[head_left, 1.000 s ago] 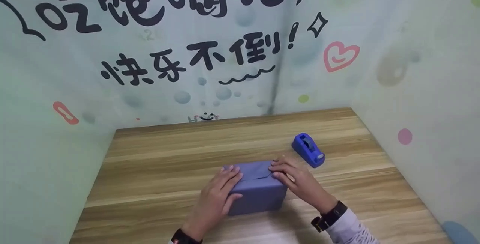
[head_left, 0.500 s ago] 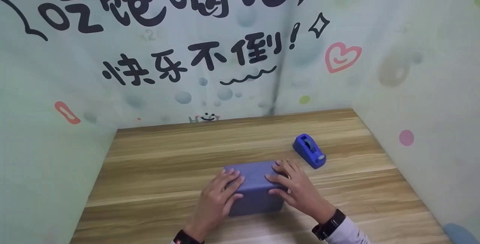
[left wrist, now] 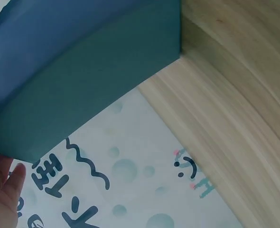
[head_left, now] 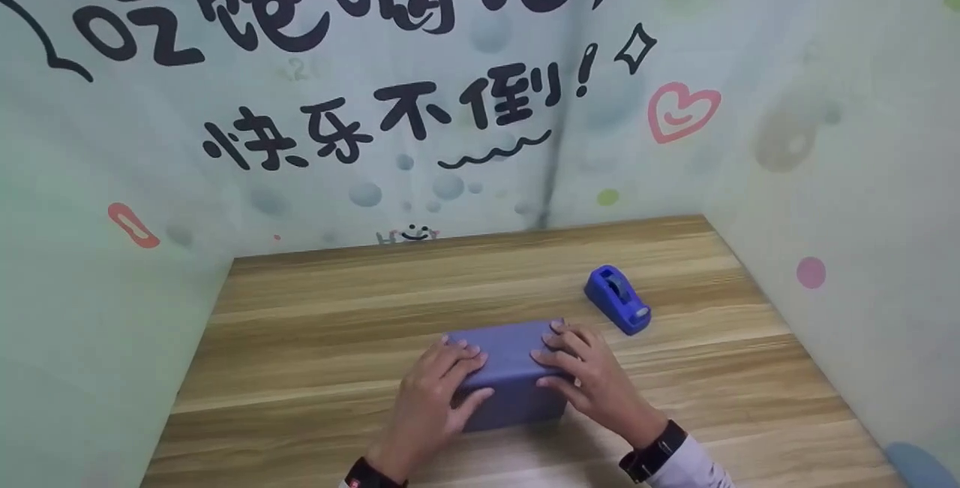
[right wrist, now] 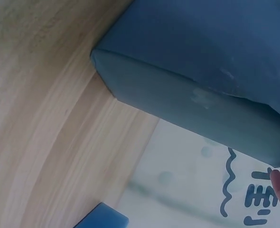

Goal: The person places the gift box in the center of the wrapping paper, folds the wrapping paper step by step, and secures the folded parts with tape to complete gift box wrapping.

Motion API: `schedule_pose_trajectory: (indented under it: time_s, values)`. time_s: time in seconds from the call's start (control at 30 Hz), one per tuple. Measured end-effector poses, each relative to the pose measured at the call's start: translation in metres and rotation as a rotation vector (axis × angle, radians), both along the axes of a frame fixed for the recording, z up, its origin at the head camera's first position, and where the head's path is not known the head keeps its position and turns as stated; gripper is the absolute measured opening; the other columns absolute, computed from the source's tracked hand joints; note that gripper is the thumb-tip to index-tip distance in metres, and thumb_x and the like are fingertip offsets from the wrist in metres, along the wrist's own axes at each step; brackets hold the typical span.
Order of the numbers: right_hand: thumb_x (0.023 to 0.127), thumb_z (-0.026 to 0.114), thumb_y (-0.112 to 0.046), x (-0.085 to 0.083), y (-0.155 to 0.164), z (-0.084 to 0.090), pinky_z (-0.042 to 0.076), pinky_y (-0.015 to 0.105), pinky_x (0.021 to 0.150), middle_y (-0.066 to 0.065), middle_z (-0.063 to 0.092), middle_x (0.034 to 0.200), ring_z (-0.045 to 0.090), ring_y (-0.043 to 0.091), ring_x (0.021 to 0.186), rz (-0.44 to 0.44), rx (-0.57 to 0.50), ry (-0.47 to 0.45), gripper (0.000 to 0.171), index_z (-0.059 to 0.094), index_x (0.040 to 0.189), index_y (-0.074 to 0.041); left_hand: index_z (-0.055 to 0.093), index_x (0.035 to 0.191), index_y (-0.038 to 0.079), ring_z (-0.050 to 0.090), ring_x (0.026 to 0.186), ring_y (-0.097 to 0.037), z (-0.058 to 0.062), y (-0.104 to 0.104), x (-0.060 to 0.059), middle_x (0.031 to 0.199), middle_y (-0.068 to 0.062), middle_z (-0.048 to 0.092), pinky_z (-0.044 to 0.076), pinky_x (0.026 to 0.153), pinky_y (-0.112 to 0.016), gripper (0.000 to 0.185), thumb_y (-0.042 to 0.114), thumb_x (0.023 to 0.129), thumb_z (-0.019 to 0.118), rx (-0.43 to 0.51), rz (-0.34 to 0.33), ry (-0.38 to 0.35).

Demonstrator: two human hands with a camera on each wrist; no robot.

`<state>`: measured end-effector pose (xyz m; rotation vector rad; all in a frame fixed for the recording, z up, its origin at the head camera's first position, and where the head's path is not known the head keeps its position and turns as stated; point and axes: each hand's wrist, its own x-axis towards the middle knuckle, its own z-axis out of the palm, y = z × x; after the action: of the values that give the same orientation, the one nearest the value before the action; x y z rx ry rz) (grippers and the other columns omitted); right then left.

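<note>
A box wrapped in blue-purple paper [head_left: 506, 353] sits on the wooden table in front of me. My left hand [head_left: 431, 390] holds its left end, fingers over the top and thumb against the front face. At the other end my right hand [head_left: 596, 375] grips the box, its fingers spread on the top and its thumb near the front edge. In the right wrist view a loose, slightly lifted paper edge [right wrist: 254, 99] runs along the box, with a small shiny patch [right wrist: 204, 97] below it. The hands hide both ends of the box in the head view.
A blue tape dispenser [head_left: 617, 300] stands on the table [head_left: 315, 308], behind the box and to the right. Printed cloth walls [head_left: 360, 97] enclose the table at the back and on both sides.
A folded paper flap showed on the box's top one second ago; the top now looks smooth. My right hand has shifted toward the near edge, and the left thumb has slid slightly right.
</note>
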<state>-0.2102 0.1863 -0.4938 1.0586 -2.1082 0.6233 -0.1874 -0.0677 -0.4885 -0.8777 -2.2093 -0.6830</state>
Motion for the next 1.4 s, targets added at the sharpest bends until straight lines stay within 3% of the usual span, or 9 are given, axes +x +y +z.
schedule_pose_trajectory:
  time_s: [0.37, 0.47, 0.57, 0.67, 0.77, 0.87, 0.97, 1.17, 1.4]
  values:
    - [0.071, 0.076, -0.022, 0.01, -0.005, 0.003, 0.032, 0.033, 0.098, 0.006, 0.058, 0.112, 0.051, 0.027, 0.109, -0.013, -0.055, -0.071, 0.035, 0.065, 0.105, -0.017, 0.069, 0.102, 0.014, 0.059, 0.102, -0.016, 0.001, 0.0, -0.001, 0.102, 0.001, 0.066, 0.044, 0.096, -0.035, 0.03, 0.028, 0.076, 0.07, 0.0, 0.002, 0.0]
    - [0.072, 0.075, -0.023, 0.014, -0.004, 0.007, 0.032, 0.03, 0.097, 0.005, 0.057, 0.116, 0.049, 0.024, 0.109, -0.003, -0.063, -0.1, 0.043, 0.062, 0.112, -0.017, 0.069, 0.102, 0.015, 0.059, 0.103, -0.016, 0.0, 0.0, 0.0, 0.102, 0.002, 0.066, 0.044, 0.096, -0.034, 0.029, 0.029, 0.077, 0.07, 0.004, 0.014, -0.008]
    - [0.071, 0.075, -0.019, 0.013, 0.002, 0.008, 0.031, 0.025, 0.1, 0.008, 0.055, 0.12, 0.048, 0.024, 0.111, -0.005, -0.158, -0.178, 0.054, 0.056, 0.121, -0.012, 0.068, 0.101, 0.015, 0.058, 0.103, -0.015, -0.001, 0.0, 0.001, 0.102, 0.003, 0.065, 0.043, 0.096, -0.034, 0.028, 0.029, 0.077, 0.07, 0.021, 0.014, -0.025]
    - [0.072, 0.074, -0.012, 0.001, 0.018, 0.005, 0.035, 0.026, 0.1, 0.013, 0.054, 0.121, 0.048, 0.025, 0.112, -0.106, -0.318, -0.318, 0.056, 0.053, 0.123, -0.005, 0.068, 0.102, 0.014, 0.058, 0.103, -0.015, -0.002, 0.001, 0.003, 0.102, 0.004, 0.064, 0.042, 0.097, -0.034, 0.029, 0.029, 0.077, 0.07, 0.035, 0.01, -0.04]
    - [0.074, 0.072, -0.007, -0.02, 0.044, -0.001, 0.04, 0.04, 0.095, 0.021, 0.05, 0.119, 0.047, 0.032, 0.11, -0.3, -0.429, -0.515, 0.055, 0.049, 0.122, 0.002, 0.067, 0.104, 0.015, 0.057, 0.105, -0.014, -0.002, 0.001, 0.003, 0.103, 0.005, 0.064, 0.041, 0.099, -0.034, 0.03, 0.03, 0.078, 0.069, 0.029, 0.022, -0.054]
    - [0.077, 0.068, -0.008, -0.043, 0.074, -0.013, 0.036, 0.052, 0.094, 0.028, 0.042, 0.122, 0.04, 0.04, 0.112, -0.503, -0.437, -0.746, 0.055, 0.043, 0.125, 0.005, 0.067, 0.106, 0.016, 0.056, 0.107, -0.014, -0.002, 0.002, 0.003, 0.104, 0.005, 0.063, 0.039, 0.101, -0.033, 0.03, 0.031, 0.08, 0.067, 0.019, 0.037, -0.074]
    - [0.082, 0.064, -0.014, -0.059, 0.1, -0.029, 0.029, 0.057, 0.099, 0.033, 0.033, 0.128, 0.032, 0.045, 0.117, -0.636, -0.39, -0.911, 0.057, 0.039, 0.129, 0.006, 0.066, 0.107, 0.016, 0.056, 0.107, -0.015, -0.002, 0.003, 0.002, 0.106, 0.003, 0.063, 0.038, 0.101, -0.034, 0.03, 0.031, 0.082, 0.065, 0.019, 0.035, -0.105]
    - [0.087, 0.059, -0.02, -0.074, 0.122, -0.054, 0.035, 0.053, 0.094, 0.033, 0.036, 0.124, 0.04, 0.044, 0.111, -0.651, -0.362, -0.975, 0.055, 0.039, 0.13, 0.006, 0.066, 0.106, 0.016, 0.056, 0.108, -0.015, -0.002, 0.004, 0.002, 0.107, 0.003, 0.064, 0.038, 0.101, -0.035, 0.03, 0.033, 0.082, 0.065, 0.024, 0.046, -0.121]
    - [0.087, 0.059, -0.02, -0.081, 0.125, -0.056, 0.04, 0.048, 0.087, 0.032, 0.049, 0.118, 0.049, 0.04, 0.103, -0.658, -0.323, -0.955, 0.047, 0.046, 0.125, 0.006, 0.067, 0.105, 0.016, 0.056, 0.108, -0.015, -0.002, 0.003, 0.002, 0.106, 0.003, 0.064, 0.04, 0.1, -0.037, 0.029, 0.033, 0.081, 0.066, 0.031, 0.043, -0.109]
